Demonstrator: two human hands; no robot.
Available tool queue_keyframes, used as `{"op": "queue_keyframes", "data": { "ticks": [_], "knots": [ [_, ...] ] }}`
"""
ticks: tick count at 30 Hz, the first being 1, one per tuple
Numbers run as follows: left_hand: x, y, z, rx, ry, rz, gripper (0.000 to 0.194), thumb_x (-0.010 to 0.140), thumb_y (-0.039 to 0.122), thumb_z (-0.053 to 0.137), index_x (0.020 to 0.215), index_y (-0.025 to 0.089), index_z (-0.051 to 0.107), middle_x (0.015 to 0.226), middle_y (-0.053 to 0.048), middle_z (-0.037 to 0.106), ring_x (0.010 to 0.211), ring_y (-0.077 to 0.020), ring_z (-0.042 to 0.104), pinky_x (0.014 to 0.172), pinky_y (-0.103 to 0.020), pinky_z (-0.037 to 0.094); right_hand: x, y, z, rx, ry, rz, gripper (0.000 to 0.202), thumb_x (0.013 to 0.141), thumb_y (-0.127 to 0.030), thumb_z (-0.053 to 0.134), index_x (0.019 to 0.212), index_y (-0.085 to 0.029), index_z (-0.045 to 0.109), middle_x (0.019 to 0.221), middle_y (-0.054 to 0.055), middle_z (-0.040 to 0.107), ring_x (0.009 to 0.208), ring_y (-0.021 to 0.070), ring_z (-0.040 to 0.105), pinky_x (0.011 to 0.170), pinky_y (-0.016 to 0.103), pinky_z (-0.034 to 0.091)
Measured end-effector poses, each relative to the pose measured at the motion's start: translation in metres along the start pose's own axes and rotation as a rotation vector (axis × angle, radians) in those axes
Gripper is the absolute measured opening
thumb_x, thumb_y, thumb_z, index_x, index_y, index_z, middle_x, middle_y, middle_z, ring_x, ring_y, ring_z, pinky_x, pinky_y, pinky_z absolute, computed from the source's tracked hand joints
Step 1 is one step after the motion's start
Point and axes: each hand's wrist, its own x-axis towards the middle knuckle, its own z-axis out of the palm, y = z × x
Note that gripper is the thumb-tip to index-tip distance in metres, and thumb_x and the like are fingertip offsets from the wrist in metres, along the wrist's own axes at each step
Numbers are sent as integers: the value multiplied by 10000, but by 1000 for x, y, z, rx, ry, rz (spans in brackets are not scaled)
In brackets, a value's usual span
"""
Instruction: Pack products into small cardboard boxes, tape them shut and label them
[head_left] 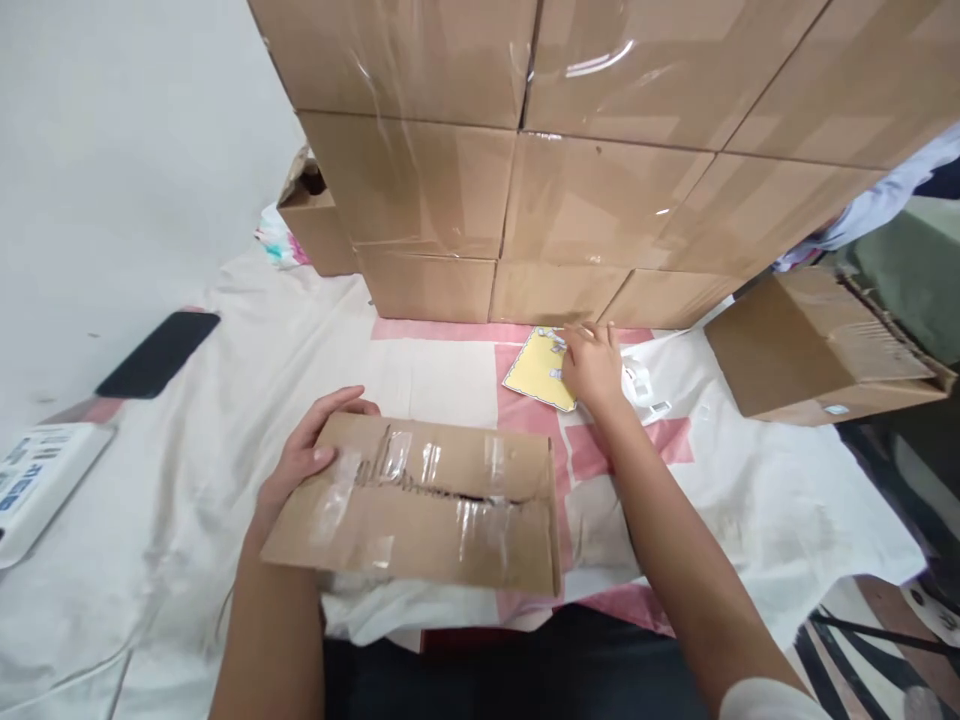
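Fingers of the left hand are curled over the far left edge of a small cardboard box, thumb pressed on its taped top; the hand grips the box. The box lies flat at the near edge of the cloth-covered surface, right in front of the person. Its top flaps are closed, with a ragged seam under several strips of clear tape.

The right hand is stretched forward, well apart from the box. Its fingers are bent and rest on the right edge of a yellow card that lies flat on the cloth. Whether the fingers pinch the card or only touch it, I cannot tell; the fingertips are partly hidden by the back of the hand. Just to the right of this hand lie some small clear plastic pieces, touching or nearly touching it.

The cloth is white with pink patches.

Behind the card, a wall of stacked cardboard cartons wrapped in clear film fills the far side. A smaller open carton stands at its left end. To the right, a carton on its side rests near the edge of the cloth, apart from the hand.

At far left, a dark phone lies flat. Nearer, a white printed device sits at the picture's edge.
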Motion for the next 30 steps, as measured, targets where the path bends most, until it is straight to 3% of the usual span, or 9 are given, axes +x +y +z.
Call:
{"op": "queue_keyframes", "data": {
  "ticks": [6,9,12,15,18,20,24,26,30],
  "knots": [
    [-9,9,20,51,109,-48,431,700,531,714,1071,316,754,1066,-78,651,936,-276,583,714,-323,508,-7,-5,5,-192,-97,5,413,917,-95,408,1237,-98,668,1248,176,725,1306,351,522,1209,574,252],
    [-12,11,21,71,147,-108,386,702,505,659,1055,375,745,1102,-62,639,983,-311,588,709,-361,520,-8,-3,8,-209,-106,-22,361,921,-108,426,1155,-135,700,1289,148,714,1304,363,510,1191,579,259],
    [-10,8,10,90,133,-111,358,719,491,622,1049,424,744,1096,-54,637,995,-332,594,754,-430,540,-9,0,10,-185,-92,-38,346,922,-117,439,1107,-167,727,1240,123,736,1268,359,525,1180,577,261],
    [-2,3,-14,146,-8,-81,368,700,517,664,1050,463,764,1044,-51,664,967,-351,614,792,-503,559,-9,0,9,-121,-40,-16,364,942,-153,434,1146,-172,735,1141,132,756,1176,348,565,1129,556,320],
    [2,-3,-30,206,-95,-61,400,650,530,697,1037,478,784,1012,-52,693,944,-365,618,806,-544,568,-9,-1,7,-76,-15,-5,368,964,-202,438,1178,-186,736,1190,123,743,1155,335,564,1081,525,363],
    [1,-3,-25,200,-47,-63,395,658,524,665,1035,486,778,1006,-48,686,950,-368,609,818,-550,564,-9,-1,7,-92,-32,-21,354,962,-206,452,1148,-204,753,1214,103,742,1179,337,552,1093,529,344],
    [-10,3,6,126,109,-56,373,739,511,523,1041,474,738,1014,-51,614,972,-357,579,814,-524,551,-10,-1,8,-123,-80,-18,343,961,-190,452,1077,-189,774,1129,111,767,1151,344,564,1097,534,329],
    [-13,6,15,131,133,-69,364,749,508,497,1023,460,732,1022,-57,597,1000,-360,568,808,-513,553,-9,-2,7,-124,-90,-2,345,968,-194,448,1109,-169,763,1165,120,761,1144,341,568,1084,520,344],
    [-10,4,7,164,88,-44,363,741,516,531,1028,452,744,1016,-61,608,1005,-364,581,800,-511,572,-9,-2,6,-143,-112,-28,414,959,-169,451,1298,-187,689,1397,90,673,1259,352,519,1092,526,328]
  ]
}}
